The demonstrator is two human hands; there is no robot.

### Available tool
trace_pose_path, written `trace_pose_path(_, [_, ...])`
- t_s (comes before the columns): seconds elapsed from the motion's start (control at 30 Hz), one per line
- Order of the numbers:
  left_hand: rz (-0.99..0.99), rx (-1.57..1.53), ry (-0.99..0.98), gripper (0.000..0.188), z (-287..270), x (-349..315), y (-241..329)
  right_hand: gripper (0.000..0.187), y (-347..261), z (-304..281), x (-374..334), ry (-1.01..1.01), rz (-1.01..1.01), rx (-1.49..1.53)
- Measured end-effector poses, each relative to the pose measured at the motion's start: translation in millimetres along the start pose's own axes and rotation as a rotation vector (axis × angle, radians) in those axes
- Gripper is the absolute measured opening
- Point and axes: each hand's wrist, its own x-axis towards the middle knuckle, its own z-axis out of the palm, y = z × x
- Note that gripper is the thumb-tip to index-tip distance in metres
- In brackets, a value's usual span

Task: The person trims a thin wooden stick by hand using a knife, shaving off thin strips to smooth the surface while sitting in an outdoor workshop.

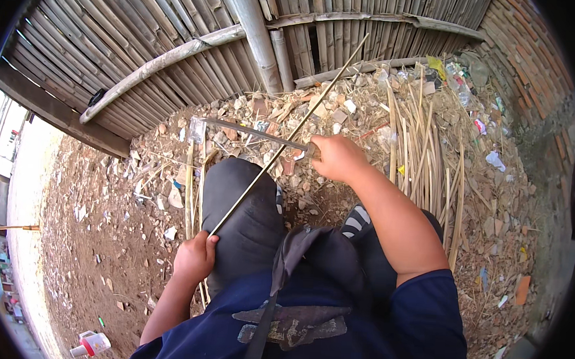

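Observation:
A long thin bamboo strip (pixel 326 93) runs slantwise over my left knee, from my left hand up toward the fence. My left hand (pixel 193 259) is closed round its near end, thumb along the strip. My right hand (pixel 333 158) is wrapped round the handle of a long-bladed knife (pixel 251 131). Its narrow blade points left and crosses the strip beyond my knee; whether they touch I cannot tell. Most of the handle is hidden in my fist. Beside my right leg lies a bundle of split bamboo strips (pixel 422 154) on the ground.
A bamboo fence (pixel 176 69) stands ahead, with a brick wall (pixel 534 62) on the right. Stones, straw and plastic scraps cover the dirt ground (pixel 96 234). More strips (pixel 189 194) lie beside my left knee. A white and red plastic jug (pixel 93 344) lies at lower left.

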Motion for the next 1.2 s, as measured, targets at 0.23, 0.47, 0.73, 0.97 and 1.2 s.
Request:
trace_pose_path(0.23, [-0.059,0.109,0.050,0.037,5,-4,8,0.032,18,7,5,0.000,0.064,0.073])
trace_pose_path(0.47, [-0.056,0.102,0.030,0.035,2,-11,1,0.025,-2,-12,-7,-0.034,0.001,0.028])
trace_pose_path(0.73, [-0.006,-0.031,0.021,0.033,-2,3,6,0.032,28,19,9,0.083,0.086,0.044])
trace_pose_path(0.97, [-0.093,0.102,0.051,0.034,8,-9,3,0.035,-5,-17,2,-0.187,0.048,-0.064])
trace_pose_path(1.2, [-0.078,0.126,0.001,0.036,-2,-4,7,0.032,29,-15,7,-0.007,0.179,-0.010])
